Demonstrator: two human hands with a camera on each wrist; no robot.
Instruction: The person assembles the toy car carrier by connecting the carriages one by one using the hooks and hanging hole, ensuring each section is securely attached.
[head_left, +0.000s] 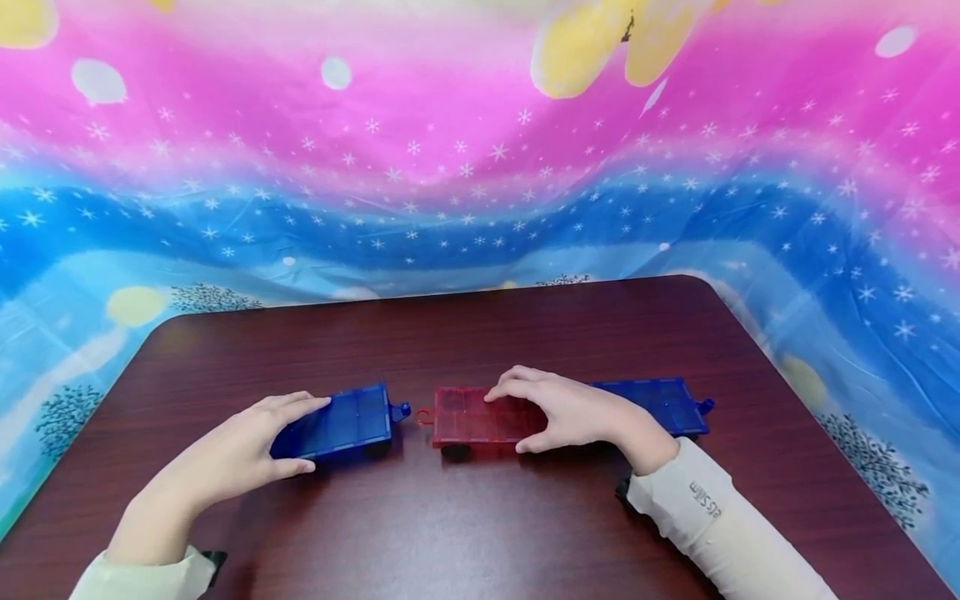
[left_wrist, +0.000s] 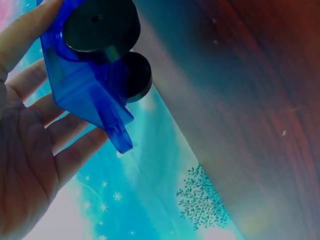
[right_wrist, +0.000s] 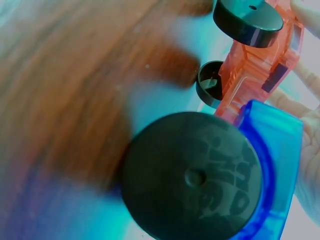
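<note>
My left hand (head_left: 228, 454) grips a translucent blue toy wagon (head_left: 358, 421) at its left part, thumb on the near side and fingers on the far side. A small blue hook (head_left: 401, 411) sticks out from its right end. Black wheels (left_wrist: 102, 30) show under it in the left wrist view. My right hand (head_left: 581, 408) holds a translucent red toy wagon (head_left: 468, 417), whose left end bears a red loop (head_left: 425, 416). A small gap separates hook and loop. Right of the red wagon stands a second blue wagon (head_left: 663, 402), partly hidden by the right hand.
The wagons are on a dark brown wooden table (head_left: 465, 533) with rounded far corners. A pink and blue cloth (head_left: 450, 208) with snowflakes hangs behind and around it. In the right wrist view, a black wheel (right_wrist: 192, 175) of the second blue wagon looms close.
</note>
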